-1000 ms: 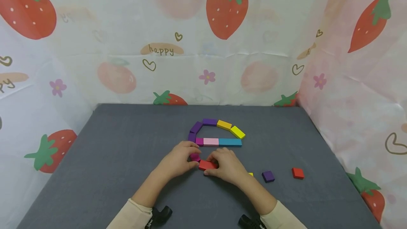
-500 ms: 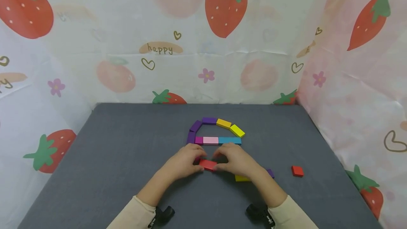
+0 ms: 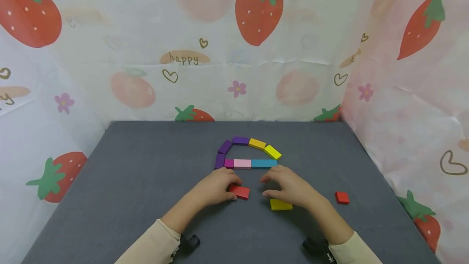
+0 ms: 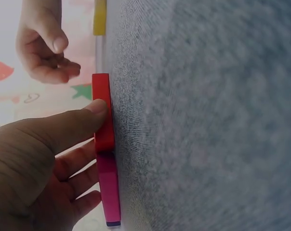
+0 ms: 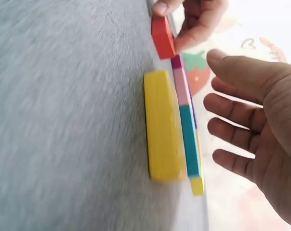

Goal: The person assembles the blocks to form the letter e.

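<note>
My left hand (image 3: pixel 216 186) pinches a red block (image 3: pixel 239 192) between thumb and fingertips, low on the grey table. In the left wrist view a magenta block (image 4: pixel 109 190) lies end to end with that red block; in the head view my left hand hides it. My right hand (image 3: pixel 289 186) hovers with parted, relaxed fingers and holds nothing. Just below it lies a yellow block (image 3: pixel 281 205), seen large in the right wrist view. Beyond both hands, a row of a magenta block (image 3: pixel 229 163), a pink block (image 3: pixel 242 164) and a blue block (image 3: pixel 264 164) lies flat.
Purple blocks (image 3: pixel 240 141), an orange-yellow block (image 3: pixel 257 144) and a yellow block (image 3: pixel 272 152) curve in an arch behind the row. A loose red block (image 3: pixel 342 198) lies to the right on the grey table (image 3: pixel 154 154). Patterned cloth (image 3: pixel 146 19) stands around the table.
My right hand has let go of the red block and moved right, uncovering the yellow block and covering the loose purple one. My left hand has shifted slightly right onto the red block.
</note>
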`<action>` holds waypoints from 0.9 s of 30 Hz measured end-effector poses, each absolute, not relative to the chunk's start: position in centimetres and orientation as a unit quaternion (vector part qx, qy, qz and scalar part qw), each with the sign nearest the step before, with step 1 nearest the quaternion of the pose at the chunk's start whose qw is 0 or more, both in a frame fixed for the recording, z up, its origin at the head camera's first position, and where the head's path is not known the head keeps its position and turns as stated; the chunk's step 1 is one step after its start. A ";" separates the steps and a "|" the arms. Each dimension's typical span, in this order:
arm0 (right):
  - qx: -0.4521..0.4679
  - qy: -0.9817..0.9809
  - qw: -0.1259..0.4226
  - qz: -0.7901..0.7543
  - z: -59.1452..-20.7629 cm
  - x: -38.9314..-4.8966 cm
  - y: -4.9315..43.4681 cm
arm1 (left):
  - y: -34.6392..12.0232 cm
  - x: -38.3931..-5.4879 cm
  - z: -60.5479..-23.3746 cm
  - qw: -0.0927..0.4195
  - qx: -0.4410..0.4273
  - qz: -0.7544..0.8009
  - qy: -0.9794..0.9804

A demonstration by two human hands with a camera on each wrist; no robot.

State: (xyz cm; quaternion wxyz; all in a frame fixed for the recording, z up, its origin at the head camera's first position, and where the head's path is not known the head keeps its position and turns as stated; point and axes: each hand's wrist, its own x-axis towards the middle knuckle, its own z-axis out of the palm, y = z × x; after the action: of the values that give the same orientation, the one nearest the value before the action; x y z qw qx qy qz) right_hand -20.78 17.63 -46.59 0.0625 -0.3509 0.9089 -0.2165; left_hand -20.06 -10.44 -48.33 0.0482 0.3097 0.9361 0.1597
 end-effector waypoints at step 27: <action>-0.361 0.889 0.127 -0.252 -48.4 -19.5 22.6 | -11.0 -21.7 -48.6 0.116 0.342 0.197 0.912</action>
State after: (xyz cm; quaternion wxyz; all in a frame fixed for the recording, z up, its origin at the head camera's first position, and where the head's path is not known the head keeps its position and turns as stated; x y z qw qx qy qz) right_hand -19.46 22.65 -48.44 0.1273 -0.3610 0.8888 -0.2520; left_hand -21.68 -11.03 -48.56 0.1155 0.3417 0.9115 0.1974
